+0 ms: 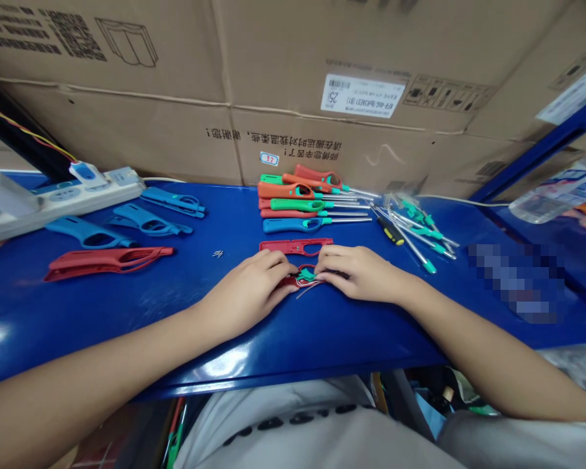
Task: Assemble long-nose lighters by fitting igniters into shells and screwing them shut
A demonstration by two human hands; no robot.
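Note:
My left hand (254, 286) is closed on the left end of a red lighter casing half (289, 282) lying on the blue table. From the other side my right hand (359, 273) pinches at the same casing half, its fingertips close to the green trigger (306, 273). Thin wires (308, 284) stick out below the trigger. Fingers hide much of the casing, and a dark part under them is too small to name. Just behind lies another red casing half (293, 247), inner side up. Several small screws (217, 254) rest left of it.
Assembled gas lighters (293, 225) are stacked behind the hands. Metal lighter tubes (413, 238) and a yellow-black screwdriver (389, 230) lie to the right. Blue casings (90, 233), a red casing (107, 262) and a power strip (63, 198) are at left. Cardboard boxes (176, 130) stand behind.

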